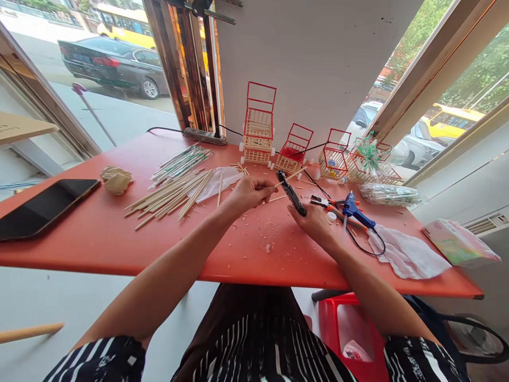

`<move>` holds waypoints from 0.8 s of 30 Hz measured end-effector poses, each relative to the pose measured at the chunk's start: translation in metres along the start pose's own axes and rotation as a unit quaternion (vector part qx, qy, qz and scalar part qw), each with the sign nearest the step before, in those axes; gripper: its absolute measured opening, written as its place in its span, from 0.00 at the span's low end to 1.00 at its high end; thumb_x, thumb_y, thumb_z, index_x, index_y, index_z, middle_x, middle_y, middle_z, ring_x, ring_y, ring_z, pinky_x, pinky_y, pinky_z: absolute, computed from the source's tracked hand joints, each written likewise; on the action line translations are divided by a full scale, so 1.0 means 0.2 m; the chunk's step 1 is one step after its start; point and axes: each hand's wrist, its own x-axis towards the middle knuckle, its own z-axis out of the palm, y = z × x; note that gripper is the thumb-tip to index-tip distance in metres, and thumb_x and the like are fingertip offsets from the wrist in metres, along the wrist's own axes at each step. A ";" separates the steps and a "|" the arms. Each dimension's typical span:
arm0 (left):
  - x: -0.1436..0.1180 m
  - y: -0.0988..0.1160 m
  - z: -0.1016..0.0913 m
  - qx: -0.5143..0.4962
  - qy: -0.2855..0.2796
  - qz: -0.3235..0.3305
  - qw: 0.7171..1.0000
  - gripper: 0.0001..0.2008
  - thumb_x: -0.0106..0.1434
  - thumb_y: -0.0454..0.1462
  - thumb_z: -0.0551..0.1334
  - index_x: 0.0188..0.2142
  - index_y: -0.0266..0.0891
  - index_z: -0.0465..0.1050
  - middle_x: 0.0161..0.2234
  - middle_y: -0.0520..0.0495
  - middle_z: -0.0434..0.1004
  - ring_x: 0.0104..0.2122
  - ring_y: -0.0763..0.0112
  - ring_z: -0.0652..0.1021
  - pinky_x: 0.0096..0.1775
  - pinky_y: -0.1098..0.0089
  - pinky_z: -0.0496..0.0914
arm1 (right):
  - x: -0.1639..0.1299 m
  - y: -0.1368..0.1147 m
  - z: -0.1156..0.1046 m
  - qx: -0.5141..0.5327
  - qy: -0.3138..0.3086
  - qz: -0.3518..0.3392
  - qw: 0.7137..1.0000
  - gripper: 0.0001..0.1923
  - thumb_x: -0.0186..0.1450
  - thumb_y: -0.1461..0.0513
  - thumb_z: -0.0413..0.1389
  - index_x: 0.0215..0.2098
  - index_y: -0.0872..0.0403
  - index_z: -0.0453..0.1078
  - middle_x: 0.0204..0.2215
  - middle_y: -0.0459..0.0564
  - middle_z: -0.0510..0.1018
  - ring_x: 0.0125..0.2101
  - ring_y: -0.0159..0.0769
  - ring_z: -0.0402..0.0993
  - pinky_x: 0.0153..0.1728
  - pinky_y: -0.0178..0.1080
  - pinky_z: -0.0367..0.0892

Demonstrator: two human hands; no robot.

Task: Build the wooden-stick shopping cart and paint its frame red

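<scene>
One long orange-red table (119, 239) fills most of what we see, set against a white wall between two windows that look out on parked cars and yellow buses. On its left end lies a dark tablet (43, 207), face up, with a crumpled ball of paper (116, 180) just beside it. Toward the middle we find a loose spread of wooden sticks (170, 197), and behind them a bundle of green-and-white sticks (183, 162). Along the back edge stand four small red-framed model shopping carts (258, 132), built of sticks, the tallest on the left. On the right lie a white cloth (409, 257), a pastel tissue pack (459, 243), a clear bag of sticks (389, 194) and a blue glue gun (356, 212) with its black cord.

Near the table's centre, our two hands are close together above a scatter of wood chips. Our left hand (248, 193) pinches a thin wooden stick (289, 178) between thumb and fingers. Our right hand (316, 223) is wrapped around the handles of a black cutting tool (291, 192), whose head points up toward the stick; we cannot tell whether the two touch. A striped garment covers our lap below.
</scene>
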 end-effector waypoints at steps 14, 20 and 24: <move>0.00 0.01 0.01 0.009 -0.005 0.014 1.000 0.06 0.64 0.34 0.64 0.34 0.34 0.80 0.17 0.55 0.69 0.15 0.82 0.61 0.18 0.76 0.53 | 0.01 0.04 0.04 0.024 0.045 -0.038 0.998 0.26 0.70 0.48 0.52 0.19 0.50 0.54 0.16 0.45 0.62 0.21 0.33 0.59 0.27 0.39 0.49; -0.01 0.02 0.01 0.033 0.003 0.023 0.999 0.07 0.62 0.36 0.64 0.33 0.34 0.80 0.18 0.55 0.69 0.16 0.81 0.62 0.19 0.76 0.54 | 0.01 0.05 0.05 0.020 0.057 -0.034 0.998 0.26 0.70 0.47 0.52 0.19 0.49 0.54 0.16 0.45 0.62 0.20 0.33 0.60 0.27 0.39 0.49; -0.01 0.01 0.01 0.032 0.002 0.027 0.999 0.07 0.60 0.38 0.65 0.32 0.35 0.80 0.17 0.55 0.68 0.16 0.81 0.61 0.20 0.75 0.54 | 0.01 0.05 0.06 0.024 0.056 -0.036 0.997 0.26 0.70 0.47 0.52 0.19 0.49 0.53 0.16 0.45 0.61 0.21 0.33 0.59 0.27 0.39 0.49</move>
